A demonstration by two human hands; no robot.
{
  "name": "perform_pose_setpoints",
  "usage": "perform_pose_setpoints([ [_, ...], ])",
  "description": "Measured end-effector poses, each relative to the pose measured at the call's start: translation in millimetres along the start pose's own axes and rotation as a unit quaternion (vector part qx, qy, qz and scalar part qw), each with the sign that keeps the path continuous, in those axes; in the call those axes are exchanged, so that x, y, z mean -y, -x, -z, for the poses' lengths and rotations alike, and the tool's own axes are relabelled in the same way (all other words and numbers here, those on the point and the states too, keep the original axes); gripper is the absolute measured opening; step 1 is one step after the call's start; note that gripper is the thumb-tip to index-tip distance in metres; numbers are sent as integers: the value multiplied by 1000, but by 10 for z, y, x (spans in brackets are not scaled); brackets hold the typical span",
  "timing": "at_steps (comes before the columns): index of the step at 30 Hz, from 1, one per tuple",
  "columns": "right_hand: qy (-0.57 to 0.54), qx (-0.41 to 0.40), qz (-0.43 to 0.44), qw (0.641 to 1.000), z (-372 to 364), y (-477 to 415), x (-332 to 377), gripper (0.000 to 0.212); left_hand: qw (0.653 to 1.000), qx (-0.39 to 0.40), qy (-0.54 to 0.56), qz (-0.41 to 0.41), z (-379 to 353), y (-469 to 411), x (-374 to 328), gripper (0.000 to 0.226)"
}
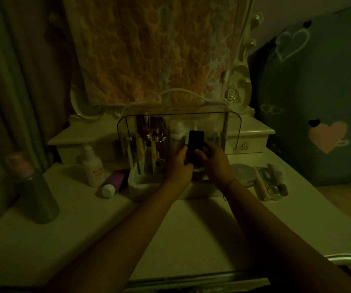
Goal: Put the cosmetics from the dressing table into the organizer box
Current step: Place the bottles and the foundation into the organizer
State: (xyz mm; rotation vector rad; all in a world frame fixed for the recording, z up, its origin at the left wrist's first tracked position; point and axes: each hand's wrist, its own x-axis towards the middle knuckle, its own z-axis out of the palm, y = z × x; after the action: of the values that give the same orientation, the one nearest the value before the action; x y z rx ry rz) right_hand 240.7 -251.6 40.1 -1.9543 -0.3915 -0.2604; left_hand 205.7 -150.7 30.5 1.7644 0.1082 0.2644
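Observation:
A clear-lidded organizer box (231,119) stands at the back middle of the dressing table (191,225), its lid raised. Inside it stand tall gold bottles (152,142) and a white bottle (177,137). My left hand (178,166) and my right hand (214,161) together hold a small black cosmetic case (195,138) upright at the box's open front. Left of the box a white pump bottle (92,166) stands and a purple tube (114,182) lies on its side. To the right lie a round silver compact (243,172) and several slim tubes (273,182).
A tall dark can with a pink cap (33,191) stands at the table's left edge. A cloth-covered mirror (159,49) rises behind the box, with small drawers (244,142) on either side. A curtain hangs at left; a dark heart-patterned panel (318,102) is at right.

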Motion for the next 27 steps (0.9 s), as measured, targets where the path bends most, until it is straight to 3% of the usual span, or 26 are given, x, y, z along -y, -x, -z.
perform_pose_setpoints([
  [17,56,-56,-11,997,-37,61,6,33,1000,6,-16,8,20,17,3,58],
  [27,88,-115,-19,989,-30,119,-94,29,997,52,-49,31,-35,-42,2,51],
])
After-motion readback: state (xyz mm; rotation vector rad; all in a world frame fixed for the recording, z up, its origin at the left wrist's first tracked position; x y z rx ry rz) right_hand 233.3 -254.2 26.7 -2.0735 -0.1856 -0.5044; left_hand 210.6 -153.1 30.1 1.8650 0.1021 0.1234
